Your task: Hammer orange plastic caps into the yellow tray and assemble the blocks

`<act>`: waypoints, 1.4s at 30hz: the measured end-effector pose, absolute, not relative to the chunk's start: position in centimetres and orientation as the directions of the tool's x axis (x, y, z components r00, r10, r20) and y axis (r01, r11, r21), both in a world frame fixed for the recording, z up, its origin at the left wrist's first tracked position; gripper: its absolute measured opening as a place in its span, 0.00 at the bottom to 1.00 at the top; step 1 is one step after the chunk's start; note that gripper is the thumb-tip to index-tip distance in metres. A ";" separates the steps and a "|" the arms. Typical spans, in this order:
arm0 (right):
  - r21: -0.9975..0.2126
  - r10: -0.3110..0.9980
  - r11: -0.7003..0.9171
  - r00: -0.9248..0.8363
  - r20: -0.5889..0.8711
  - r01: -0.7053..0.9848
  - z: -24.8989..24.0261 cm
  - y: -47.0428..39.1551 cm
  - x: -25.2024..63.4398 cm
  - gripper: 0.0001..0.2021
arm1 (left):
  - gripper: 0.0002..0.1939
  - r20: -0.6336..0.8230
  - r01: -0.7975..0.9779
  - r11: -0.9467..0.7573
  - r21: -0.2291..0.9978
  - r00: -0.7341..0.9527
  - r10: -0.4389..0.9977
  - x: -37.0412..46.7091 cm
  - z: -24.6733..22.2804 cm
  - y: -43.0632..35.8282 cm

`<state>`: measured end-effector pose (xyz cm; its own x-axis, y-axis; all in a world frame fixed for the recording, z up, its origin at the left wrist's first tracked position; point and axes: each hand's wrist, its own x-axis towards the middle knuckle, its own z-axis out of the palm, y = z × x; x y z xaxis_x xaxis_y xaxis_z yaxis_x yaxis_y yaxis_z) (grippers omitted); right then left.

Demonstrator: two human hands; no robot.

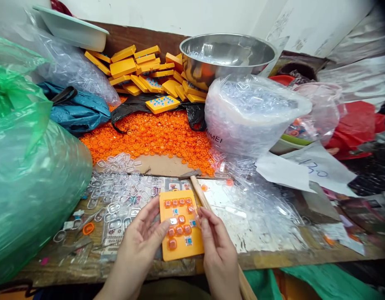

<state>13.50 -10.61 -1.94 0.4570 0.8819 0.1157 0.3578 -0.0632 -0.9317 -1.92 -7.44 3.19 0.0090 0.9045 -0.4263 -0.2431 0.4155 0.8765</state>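
My left hand (pixel 141 235) grips the left edge of a flat yellow plastic panel (pixel 181 255), its thumb lying over the front. Several orange translucent caps (pixel 179 230) sit on the panel, along with a clear cap under my thumb and several small blue-and-white key positions (pixel 188 241). At the panel's right edge my right hand (pixel 219 246) is closed in a pinch, with a small clear piece (pixel 197 214) at its fingertips. The exact shape of that piece is hard to make out. Beneath the panel and my right hand runs the wooden handle of a hammer (pixel 199 192).
Orange rings (pixel 148 137) are heaped behind, with stacked yellow panels (pixel 123 67) beyond. Clear oval pieces (pixel 117 187) lie left, and clear strips (pixel 258 212) right. A green bag (pixel 39 179), a bulging clear bag (pixel 245 121) and a steel bowl (pixel 230 50) stand around.
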 end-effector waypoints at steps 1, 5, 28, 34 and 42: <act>-0.951 0.869 -0.083 0.489 0.078 0.299 -2.5 -10.7 13.1 0.14 | 0.32 -0.458 -0.297 0.435 0.850 -0.010 0.889 -1.7 3.2 -7.4; -0.988 0.834 -0.094 0.552 -0.012 0.120 -3.4 -10.5 12.6 0.16 | 0.31 -0.546 -0.439 0.479 0.760 -0.031 0.837 -1.0 3.4 -6.5; -0.991 0.880 -0.108 0.456 -0.131 -0.078 2.8 -10.3 11.0 0.09 | 0.30 -0.478 -0.676 0.560 0.479 0.334 0.812 -0.7 2.6 -7.9; -0.833 0.809 0.302 0.337 0.481 0.463 1.8 -10.3 11.7 0.12 | 0.33 -0.415 -0.678 0.535 0.504 0.353 0.838 0.1 3.0 -8.3; -0.883 0.859 0.127 0.395 0.325 0.451 1.2 -10.0 12.6 0.20 | 0.34 -0.497 -0.667 0.512 0.541 0.237 0.835 0.2 3.7 -8.7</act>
